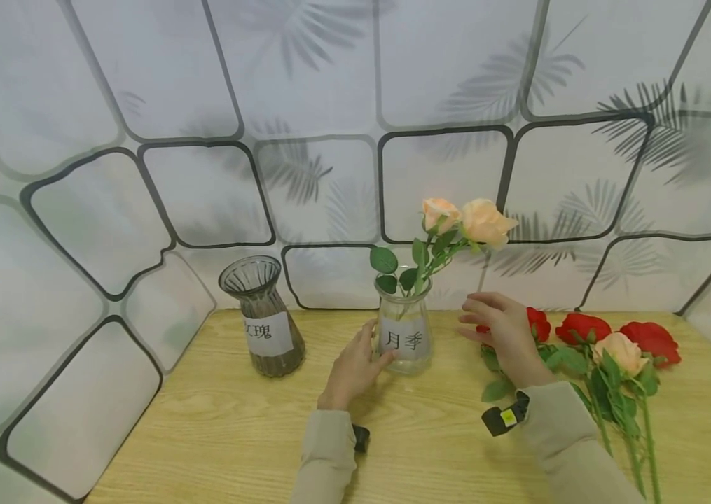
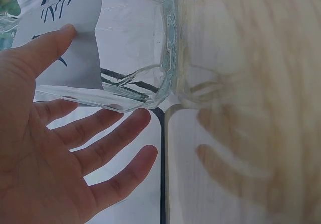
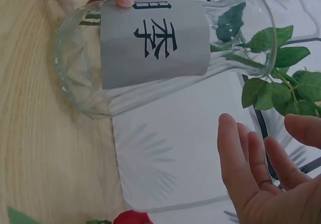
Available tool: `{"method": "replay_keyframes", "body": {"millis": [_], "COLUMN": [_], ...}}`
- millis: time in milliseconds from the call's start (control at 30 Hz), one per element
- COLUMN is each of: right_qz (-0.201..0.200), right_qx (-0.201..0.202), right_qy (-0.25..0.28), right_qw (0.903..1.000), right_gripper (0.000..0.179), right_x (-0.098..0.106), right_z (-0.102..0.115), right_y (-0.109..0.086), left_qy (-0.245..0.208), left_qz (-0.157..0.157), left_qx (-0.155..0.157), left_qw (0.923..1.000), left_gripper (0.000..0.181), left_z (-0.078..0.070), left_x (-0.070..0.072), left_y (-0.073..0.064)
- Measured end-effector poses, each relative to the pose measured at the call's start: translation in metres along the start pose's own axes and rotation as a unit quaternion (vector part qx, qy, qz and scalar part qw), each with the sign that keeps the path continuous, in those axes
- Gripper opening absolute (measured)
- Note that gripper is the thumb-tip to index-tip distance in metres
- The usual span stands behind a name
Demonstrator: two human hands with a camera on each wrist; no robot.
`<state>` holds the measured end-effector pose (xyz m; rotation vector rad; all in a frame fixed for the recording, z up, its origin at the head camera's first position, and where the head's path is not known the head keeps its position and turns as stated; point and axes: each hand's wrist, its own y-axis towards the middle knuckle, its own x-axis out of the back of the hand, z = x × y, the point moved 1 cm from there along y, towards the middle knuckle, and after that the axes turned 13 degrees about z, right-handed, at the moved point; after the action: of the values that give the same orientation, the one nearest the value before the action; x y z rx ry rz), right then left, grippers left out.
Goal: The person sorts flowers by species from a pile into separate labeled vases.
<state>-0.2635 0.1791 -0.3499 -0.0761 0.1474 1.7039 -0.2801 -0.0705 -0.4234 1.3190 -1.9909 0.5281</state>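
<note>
A clear glass vase (image 1: 405,343) with a paper label stands upright, with two peach roses (image 1: 478,222) leaning right out of it. Beside its left side is my left hand (image 1: 353,369), the thumb touching the label and the fingers (image 2: 113,143) loosely spread by the glass; the lower ones stand apart from it. My right hand (image 1: 503,336) hovers in the air to the right of the vase, in front of some red roses (image 1: 584,327). In the right wrist view its fingers (image 3: 233,153) are slightly bent and hold nothing.
A dark glass vase (image 1: 267,336) with a label stands further left. On the right of the wooden table (image 1: 223,434) lie several red roses and one peach rose (image 1: 621,353), stems toward me. A patterned backdrop (image 1: 323,189) rises behind.
</note>
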Motion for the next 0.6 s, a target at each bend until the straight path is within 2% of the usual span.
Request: {"method": "replay_keyframes", "body": {"millis": [133, 300, 600], "right_qz": [0.008, 0.015, 0.021], "right_qx": [-0.014, -0.016, -0.014], "right_qy": [0.016, 0.026, 0.046], "right_qw": [0.9997, 0.9994, 0.9986], "right_gripper": [0.026, 0.007, 0.009], "right_x": [0.011, 0.027, 0.048], "right_z": [-0.001, -0.004, -0.008], "right_y": [-0.007, -0.017, -0.033], "left_qy": [-0.003, -0.001, 0.001], "left_qz": [-0.001, -0.001, -0.005], "left_qx": [0.003, 0.002, 0.0], "left_qw": [1.0, 1.0, 1.0], "left_gripper": [0.072, 0.072, 0.072], "left_z": [0.0, 0.001, 0.001], "left_x": [0.0, 0.0, 0.0], "left_y": [0.0, 0.001, 0.001]}}
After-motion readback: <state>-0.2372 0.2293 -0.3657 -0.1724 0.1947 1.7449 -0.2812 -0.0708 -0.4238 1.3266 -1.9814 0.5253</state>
